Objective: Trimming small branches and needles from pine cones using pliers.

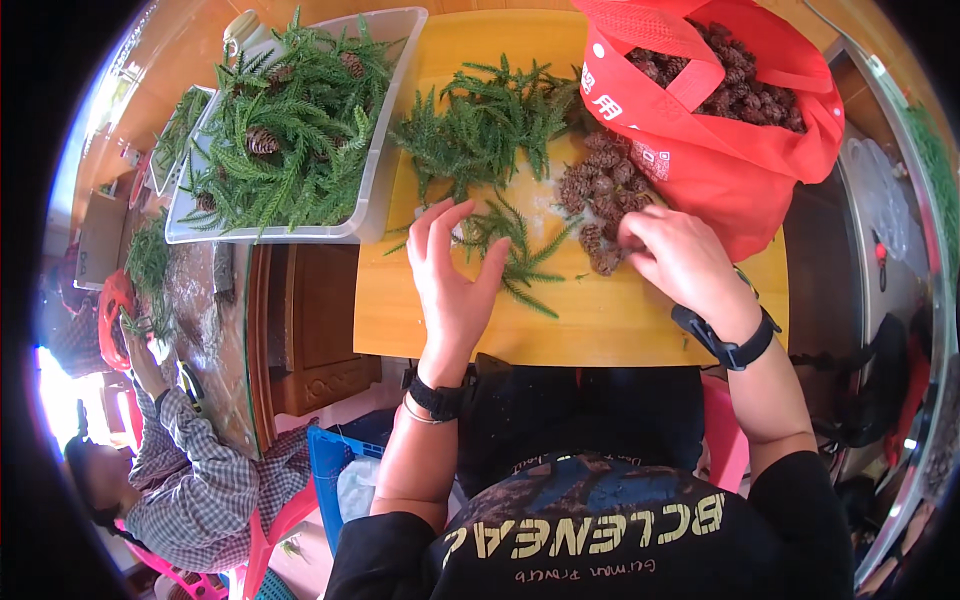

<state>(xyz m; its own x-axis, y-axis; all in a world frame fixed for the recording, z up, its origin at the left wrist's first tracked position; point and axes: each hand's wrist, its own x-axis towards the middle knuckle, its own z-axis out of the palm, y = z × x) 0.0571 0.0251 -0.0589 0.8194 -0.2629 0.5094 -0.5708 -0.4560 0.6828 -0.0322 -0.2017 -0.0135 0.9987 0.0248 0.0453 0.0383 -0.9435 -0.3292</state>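
My left hand (450, 275) is over the yellow table (600, 325), its thumb and fingers spread apart around the near end of a small green sprig (530, 262). Nothing shows gripped in it. Beyond it lies a heap of green artificial pine sprigs (490, 125). My right hand (680, 250) reaches to the edge of a pile of brown pine cones (605, 185), its fingers bent down by the nearest cones. Those fingertips are partly hidden, so whether they pinch a cone is not visible. A red bag (700, 165) full of pine cones stands just behind this hand.
At the left, a clear plastic bin (375, 200) holds green sprigs with several cones among them. A co-worker in a checked shirt (205, 480) sits at another table on the far left, a hand by a red object (115, 315). A blue crate (330, 480) stands below.
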